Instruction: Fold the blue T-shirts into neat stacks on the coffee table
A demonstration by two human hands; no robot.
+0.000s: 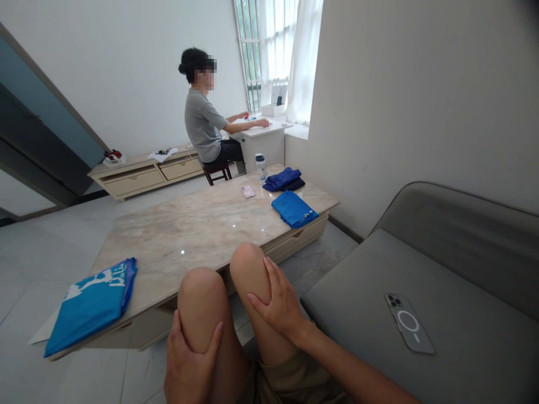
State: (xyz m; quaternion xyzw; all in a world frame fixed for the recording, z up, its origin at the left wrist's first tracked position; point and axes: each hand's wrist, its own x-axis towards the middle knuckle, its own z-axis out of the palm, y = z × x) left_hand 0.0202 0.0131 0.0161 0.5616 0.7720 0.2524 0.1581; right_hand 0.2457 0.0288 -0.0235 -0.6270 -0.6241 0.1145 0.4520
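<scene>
My left hand (pixel 191 359) rests on my left thigh, just behind the knee (pixel 201 292). Its thumb and fingers are spread to either side of the leg, and it holds no object. Over the side of my right knee (pixel 248 266) lies my right hand (pixel 280 300), thumb apart from the fingers, also with no object in it. Nearest to my knees is a marble-topped coffee table (pixel 185 219). A folded blue cloth with white print (pixel 90 306) lies at its left end, and a bright blue folded cloth (pixel 293 209) sits near the right edge.
Behind that cloth are darker blue folded cloth (pixel 283 179), a clear bottle (pixel 260 167) and a small pink item (pixel 248 192). A phone (pixel 408 324) lies on the grey sofa (pixel 353 303) to my right. Beyond, a person (pixel 204 120) sits at a white desk (pixel 263 132).
</scene>
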